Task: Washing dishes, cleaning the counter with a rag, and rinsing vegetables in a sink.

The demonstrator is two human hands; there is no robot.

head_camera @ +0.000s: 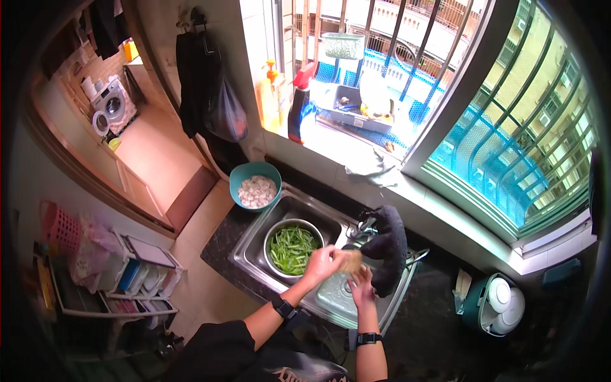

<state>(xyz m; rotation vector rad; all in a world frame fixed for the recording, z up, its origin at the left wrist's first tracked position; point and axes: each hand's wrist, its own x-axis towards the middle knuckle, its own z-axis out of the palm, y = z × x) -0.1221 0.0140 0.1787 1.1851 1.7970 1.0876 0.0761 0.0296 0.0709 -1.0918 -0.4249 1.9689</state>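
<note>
My left hand (323,263) grips a blurred tan piece (351,261), possibly a sponge, over the right basin of a steel double sink (285,205). Close below that piece is my right hand (361,288), its fingers raised to its lower edge; whether they grip it is unclear. A clear, shallow tray (334,296) lies under my hands. In the left basin stands a round metal pot (320,232) full of cut green vegetables (292,248). A bulky black textured object (391,248) sits by the faucet (365,228), partly hiding it.
A teal bowl (235,184) of pale, lumpy food stands at the sink's far left corner. Dishes fill a green holder (470,301) on the dark counter at right. The windowsill carries a spray bottle (300,105) and an orange pump bottle (272,100). Left stands a storage rack (143,305).
</note>
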